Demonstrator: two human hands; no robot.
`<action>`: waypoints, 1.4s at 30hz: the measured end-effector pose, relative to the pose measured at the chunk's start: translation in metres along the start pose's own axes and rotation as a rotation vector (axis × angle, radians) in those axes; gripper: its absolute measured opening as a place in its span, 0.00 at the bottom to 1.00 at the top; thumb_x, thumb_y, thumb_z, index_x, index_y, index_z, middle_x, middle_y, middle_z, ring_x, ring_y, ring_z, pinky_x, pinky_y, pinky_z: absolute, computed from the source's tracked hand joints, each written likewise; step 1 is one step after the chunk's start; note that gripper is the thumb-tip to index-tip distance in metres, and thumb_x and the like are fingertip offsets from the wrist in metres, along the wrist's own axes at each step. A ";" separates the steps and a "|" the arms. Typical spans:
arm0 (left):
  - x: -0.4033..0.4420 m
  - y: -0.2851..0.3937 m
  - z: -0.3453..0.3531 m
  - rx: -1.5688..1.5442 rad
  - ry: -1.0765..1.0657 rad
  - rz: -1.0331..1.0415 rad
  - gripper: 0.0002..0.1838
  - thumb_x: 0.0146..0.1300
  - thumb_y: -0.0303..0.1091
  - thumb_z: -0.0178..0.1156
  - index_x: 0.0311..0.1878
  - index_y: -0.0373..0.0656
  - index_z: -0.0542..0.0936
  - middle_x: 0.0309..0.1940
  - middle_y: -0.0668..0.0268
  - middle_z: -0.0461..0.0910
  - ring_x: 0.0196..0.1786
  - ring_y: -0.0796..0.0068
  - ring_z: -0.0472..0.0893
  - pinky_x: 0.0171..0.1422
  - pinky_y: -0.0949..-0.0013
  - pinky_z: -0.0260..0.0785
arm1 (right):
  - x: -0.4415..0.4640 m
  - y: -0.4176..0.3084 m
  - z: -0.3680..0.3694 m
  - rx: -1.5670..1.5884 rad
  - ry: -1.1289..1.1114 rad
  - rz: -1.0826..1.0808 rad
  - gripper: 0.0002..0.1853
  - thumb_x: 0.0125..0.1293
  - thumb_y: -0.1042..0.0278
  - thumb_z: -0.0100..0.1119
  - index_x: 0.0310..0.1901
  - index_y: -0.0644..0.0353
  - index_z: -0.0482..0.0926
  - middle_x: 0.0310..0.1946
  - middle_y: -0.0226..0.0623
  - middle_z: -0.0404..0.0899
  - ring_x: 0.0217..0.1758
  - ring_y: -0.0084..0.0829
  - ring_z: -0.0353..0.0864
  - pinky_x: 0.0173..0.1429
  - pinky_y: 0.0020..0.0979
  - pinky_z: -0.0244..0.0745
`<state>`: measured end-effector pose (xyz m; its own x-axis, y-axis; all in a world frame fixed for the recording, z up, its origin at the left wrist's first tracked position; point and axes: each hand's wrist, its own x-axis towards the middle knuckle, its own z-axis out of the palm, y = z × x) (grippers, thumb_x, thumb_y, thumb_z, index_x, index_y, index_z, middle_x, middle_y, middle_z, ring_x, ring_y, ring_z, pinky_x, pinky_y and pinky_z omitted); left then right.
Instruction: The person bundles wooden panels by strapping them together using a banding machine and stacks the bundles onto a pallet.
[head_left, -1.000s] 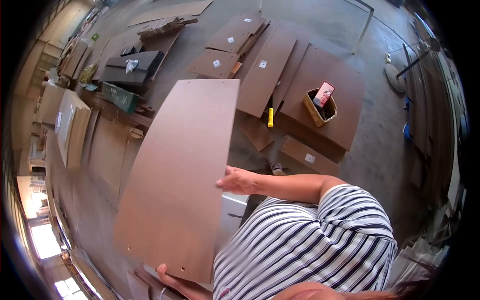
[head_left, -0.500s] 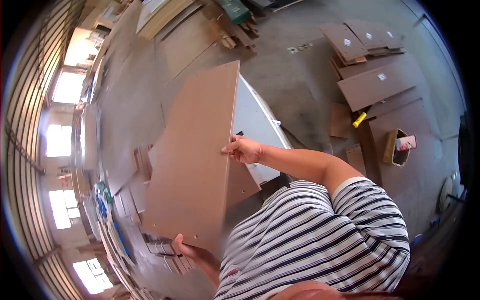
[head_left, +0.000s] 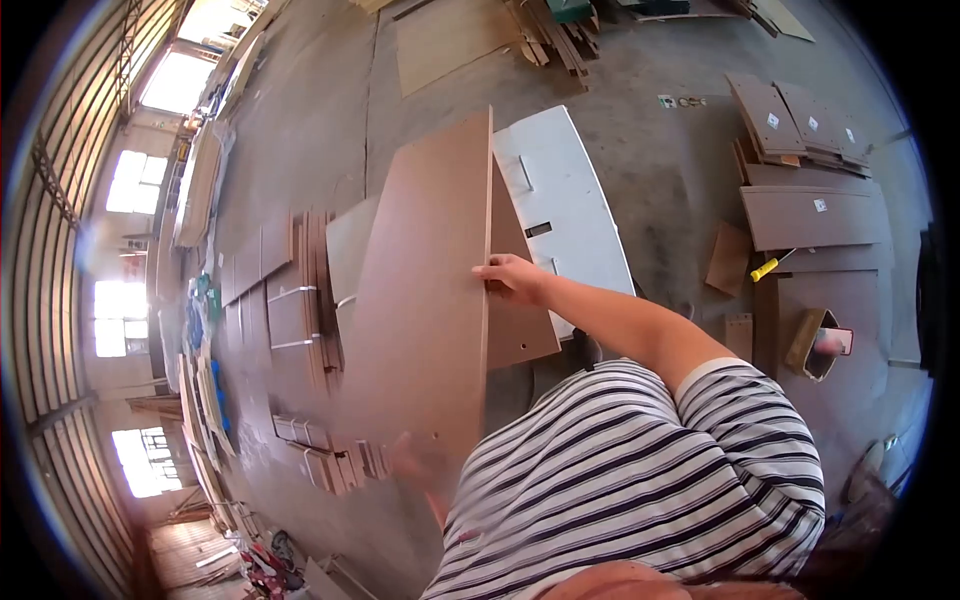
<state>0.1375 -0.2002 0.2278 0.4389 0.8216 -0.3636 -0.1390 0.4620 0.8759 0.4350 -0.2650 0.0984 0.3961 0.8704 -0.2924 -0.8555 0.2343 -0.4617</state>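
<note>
A long brown panel [head_left: 420, 260] stands tilted in front of me, its lower end blurred. My right hand [head_left: 512, 278] is closed on its right edge, thumb on the near face. My left hand [head_left: 412, 460] is at the panel's lower end, smeared by motion, so its fingers cannot be made out. Behind the held panel, a second brown panel [head_left: 528, 325] with a small hole near its corner lies partly hidden. It overlaps a white surface [head_left: 575, 170] with a dark slot.
Brown panels [head_left: 810, 215] with white labels are stacked at the right, near a yellow-handled tool [head_left: 765, 269]. A box [head_left: 808, 345] with a phone-like object [head_left: 835, 342] sits by them. Strapped panel stacks [head_left: 292, 300] stand at the left. Boards [head_left: 550, 40] lie on the floor farther back.
My view has turned, so the surroundings appear shifted. The panel is tilted more steeply, with my right hand still on its edge. My left hand has become blurred at the lower end.
</note>
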 end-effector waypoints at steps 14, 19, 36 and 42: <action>0.039 0.020 -0.020 -0.003 -0.073 -0.114 0.24 0.52 0.35 0.57 0.54 0.39 0.71 0.49 0.62 0.74 0.53 0.64 0.73 0.57 0.60 0.65 | -0.070 0.154 -0.134 -0.269 0.412 0.224 0.17 0.56 0.59 0.65 0.26 0.62 0.70 0.19 0.38 0.75 0.18 0.26 0.75 0.21 0.27 0.70; 0.050 0.013 -0.036 -0.041 -0.032 -0.102 0.22 0.51 0.32 0.57 0.52 0.38 0.72 0.46 0.61 0.76 0.51 0.63 0.75 0.56 0.60 0.67 | -0.086 0.146 -0.101 -0.593 0.628 0.133 0.15 0.57 0.63 0.64 0.34 0.62 0.68 0.31 0.39 0.75 0.23 0.26 0.77 0.24 0.26 0.73; 0.041 0.008 -0.024 -0.058 -0.178 -0.101 0.26 0.55 0.36 0.50 0.58 0.38 0.66 0.54 0.62 0.71 0.58 0.67 0.71 0.62 0.64 0.62 | -0.163 -0.007 -0.037 -0.082 0.322 0.099 0.18 0.54 0.71 0.59 0.48 0.66 0.74 0.41 0.41 0.77 0.45 0.34 0.79 0.50 0.36 0.75; 0.039 -0.014 -0.019 -0.178 -0.065 -0.127 0.29 0.47 0.30 0.56 0.56 0.38 0.68 0.50 0.59 0.73 0.53 0.57 0.74 0.58 0.55 0.67 | -0.243 -0.068 -0.024 -0.170 0.414 -0.043 0.21 0.51 0.73 0.57 0.49 0.67 0.72 0.40 0.39 0.77 0.37 0.31 0.80 0.46 0.33 0.76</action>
<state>0.1399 -0.1687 0.1955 0.5187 0.7325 -0.4409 -0.2306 0.6164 0.7529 0.4051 -0.5032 0.1809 0.5598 0.6063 -0.5648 -0.7824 0.1622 -0.6013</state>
